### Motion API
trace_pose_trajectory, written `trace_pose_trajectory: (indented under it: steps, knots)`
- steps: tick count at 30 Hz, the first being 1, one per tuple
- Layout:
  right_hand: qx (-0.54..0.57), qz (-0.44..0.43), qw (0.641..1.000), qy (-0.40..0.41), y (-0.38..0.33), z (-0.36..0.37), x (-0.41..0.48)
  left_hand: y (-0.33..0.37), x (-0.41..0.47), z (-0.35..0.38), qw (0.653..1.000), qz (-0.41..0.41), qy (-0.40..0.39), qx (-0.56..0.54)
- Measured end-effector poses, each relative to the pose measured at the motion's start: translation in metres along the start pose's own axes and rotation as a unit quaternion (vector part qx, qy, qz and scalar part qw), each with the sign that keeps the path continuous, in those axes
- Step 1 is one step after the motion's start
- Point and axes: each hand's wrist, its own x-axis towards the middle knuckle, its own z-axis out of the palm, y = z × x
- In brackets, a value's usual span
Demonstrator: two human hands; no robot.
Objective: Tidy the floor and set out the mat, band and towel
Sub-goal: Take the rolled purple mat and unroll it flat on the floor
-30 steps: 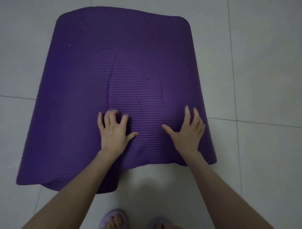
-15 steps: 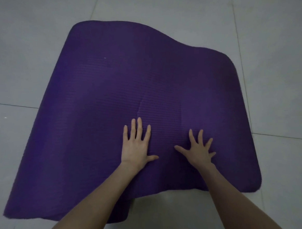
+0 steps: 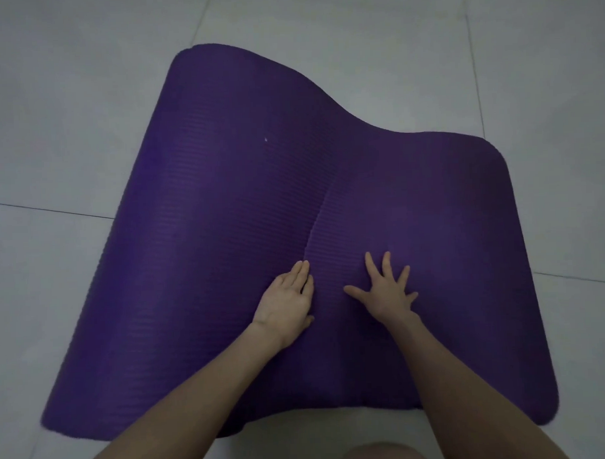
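Observation:
A thick purple ribbed mat (image 3: 225, 232) lies on the tiled floor, wavy rather than flat, with a crease running down its middle. Its far edge humps up at the left and dips toward the right. My left hand (image 3: 286, 302) rests palm down on the mat just left of the crease, fingers together. My right hand (image 3: 387, 293) presses flat just right of the crease with fingers spread. Neither hand holds anything. No band or towel is in view.
Pale grey floor tiles (image 3: 67, 117) surround the mat on all sides, with grout lines crossing at left and right. My knee (image 3: 381, 455) shows at the bottom edge.
Both hands have slid farther forward along the mat and drawn closer together at the crease. The mat's right side has spread outward and its far edge has become wavy.

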Motion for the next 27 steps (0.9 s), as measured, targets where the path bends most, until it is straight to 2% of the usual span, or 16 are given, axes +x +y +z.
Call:
trace_pose_trajectory:
  steps: [3, 6, 11, 16, 19, 22, 24, 27]
  knots:
    - [0.014, -0.032, 0.999, -0.001, -0.015, -0.012, -0.008, -0.016, -0.019, -0.022, 0.995, -0.031, 0.090, 0.024]
    - [0.017, -0.092, 0.996, 0.014, -0.046, -0.029, -0.020, -0.048, -0.042, -0.045, 0.979, -0.115, 0.168, 0.004]
    - [0.040, -0.216, 0.975, 0.034, -0.123, -0.057, -0.032, -0.097, -0.081, -0.064, 0.934, -0.282, 0.197, -0.100]
    - [-0.002, -0.342, 0.938, 0.046, -0.217, -0.073, -0.031, -0.153, -0.107, -0.066, 0.827, -0.441, 0.188, -0.293]
    - [-0.047, -0.368, 0.928, 0.035, -0.255, -0.075, -0.026, -0.183, -0.115, -0.058, 0.758, -0.466, 0.138, -0.434]
    - [-0.097, -0.379, 0.920, 0.023, -0.274, -0.074, -0.016, -0.197, -0.115, -0.048, 0.689, -0.457, 0.118, -0.550]
    - [-0.151, -0.393, 0.907, 0.013, -0.287, -0.074, -0.010, -0.203, -0.113, -0.044, 0.681, -0.457, 0.120, -0.560]
    - [-0.222, -0.408, 0.886, -0.004, -0.309, -0.077, -0.006, -0.206, -0.109, -0.041, 0.711, -0.463, 0.127, -0.514]
